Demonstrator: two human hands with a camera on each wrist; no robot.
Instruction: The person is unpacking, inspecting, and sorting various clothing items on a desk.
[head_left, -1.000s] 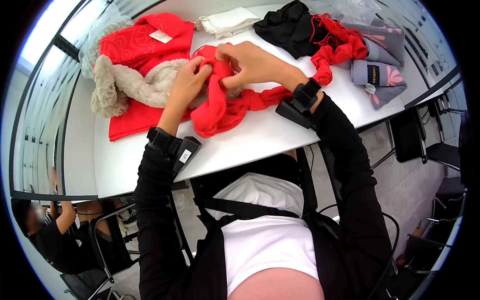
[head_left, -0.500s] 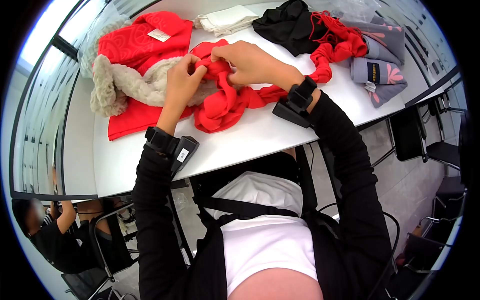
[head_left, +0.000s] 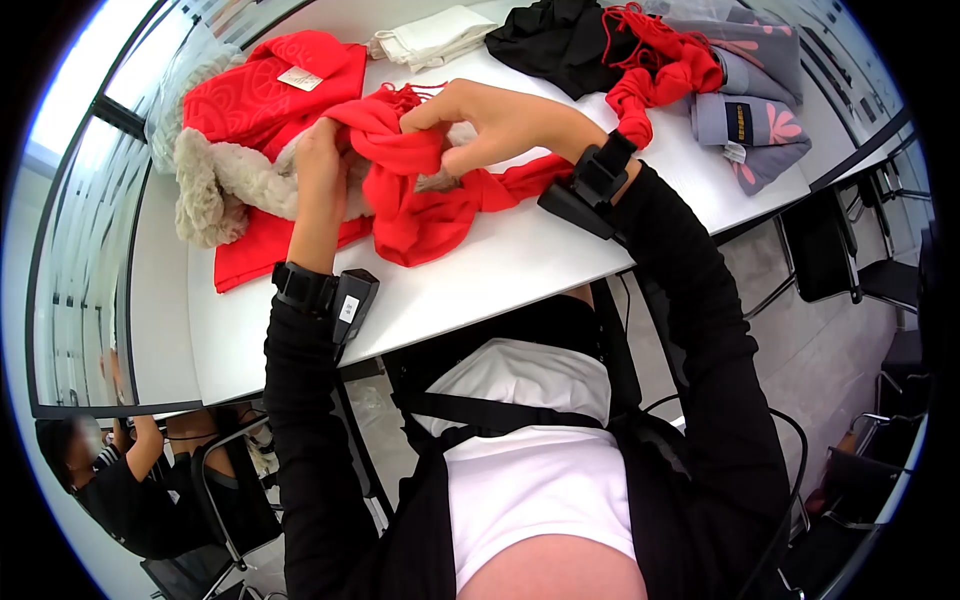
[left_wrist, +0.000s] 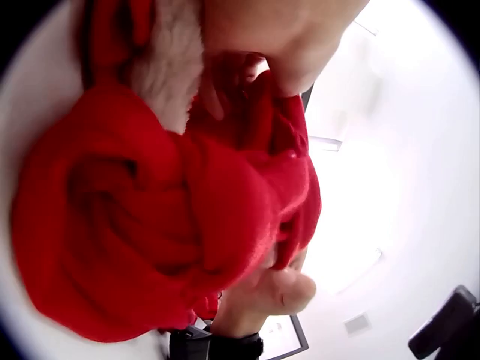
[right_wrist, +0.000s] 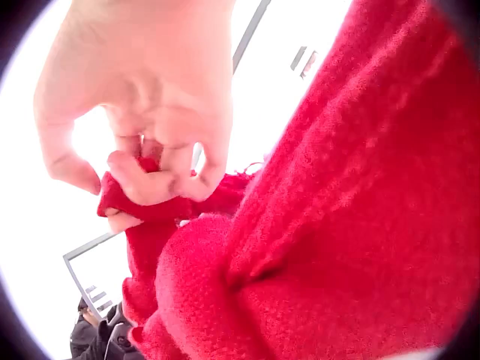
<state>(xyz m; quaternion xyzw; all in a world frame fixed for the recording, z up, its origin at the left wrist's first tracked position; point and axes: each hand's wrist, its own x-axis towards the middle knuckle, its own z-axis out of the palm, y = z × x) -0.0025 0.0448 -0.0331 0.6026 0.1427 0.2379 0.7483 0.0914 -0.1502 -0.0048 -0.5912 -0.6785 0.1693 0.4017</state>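
A red scarf [head_left: 415,225] lies in a twisted, looped bundle, its fringe showing near the hands. My left hand [head_left: 322,170] holds a raised part of it at the left side of the loop. Across from it, my right hand [head_left: 500,125] has its fingers curled at the loop, thumb apart from the index finger. The right wrist view shows those fingers bent round a strip of the red cloth [right_wrist: 161,210]. Thick folds of the scarf [left_wrist: 150,217] fill the left wrist view, where they partly hide the left fingers.
Beige plush cloth [head_left: 262,185] and folded red fabric with a tag [head_left: 275,95] lie left. Behind are a white folded cloth [head_left: 430,38] and black cloth [head_left: 550,45]. The scarf's other end [head_left: 675,65] reaches grey rolled textiles [head_left: 745,125] at right. A person [head_left: 120,490] sits lower left.
My left hand has moved left and slightly down, drawing part of the scarf with it. The red loop has spread wider, and fringe now shows above it. My right hand stays close to the loop.
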